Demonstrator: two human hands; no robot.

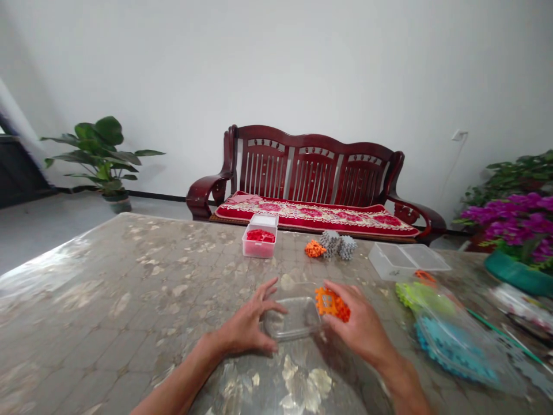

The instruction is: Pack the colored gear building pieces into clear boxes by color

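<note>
My left hand (246,323) grips the left edge of a shallow clear plastic tray (294,320), which rests on the table top. My right hand (360,325) sits just right of the tray and holds a clump of orange and red interlocking plastic pieces (332,304) between fingers and thumb. That clump touches or nearly touches the tray's right side. Part of the clump is hidden by my fingers. The table top (108,288) is glossy and mottled beige.
Farther back stand a clear box of red pieces (259,242), an orange piece (315,249), grey assembled pieces (339,246) and an open clear box (406,260). To the right lies a clear bag of green and blue pieces (453,340). A wooden bench (315,170) stands beyond the table.
</note>
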